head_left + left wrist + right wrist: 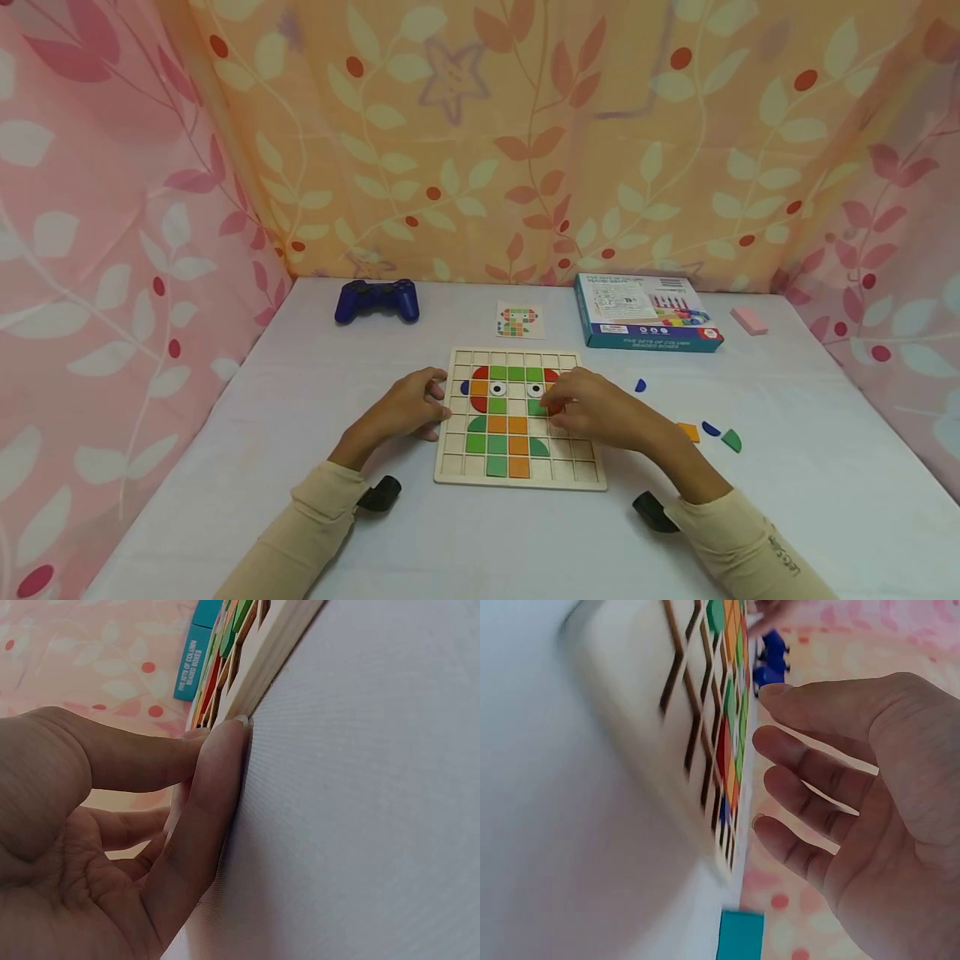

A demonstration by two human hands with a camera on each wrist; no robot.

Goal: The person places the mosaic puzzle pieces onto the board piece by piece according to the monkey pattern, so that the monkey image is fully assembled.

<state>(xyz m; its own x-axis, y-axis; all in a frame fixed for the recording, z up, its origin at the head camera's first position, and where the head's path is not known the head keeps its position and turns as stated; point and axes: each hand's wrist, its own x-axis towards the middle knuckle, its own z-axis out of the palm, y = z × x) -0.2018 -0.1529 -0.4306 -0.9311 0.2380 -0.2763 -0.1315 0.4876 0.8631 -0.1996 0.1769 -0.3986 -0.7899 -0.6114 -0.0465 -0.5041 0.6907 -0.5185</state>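
Note:
A wooden grid board lies flat on the table, with coloured pieces set in its squares. At its left edge my left hand holds the rim with bent fingertips; the left wrist view shows these fingers against the board's side. Over the right part hovers my right hand, its fingertips near a green piece and covering part of a red piece. In the right wrist view the fingers are loosely bent and apart, with nothing seen between them. White eye pieces sit near the top.
Behind the board lies a pattern card. A blue game controller stands back left, a box and a pink block back right. Loose pieces lie right: an orange square, a green quarter and blue half-rounds.

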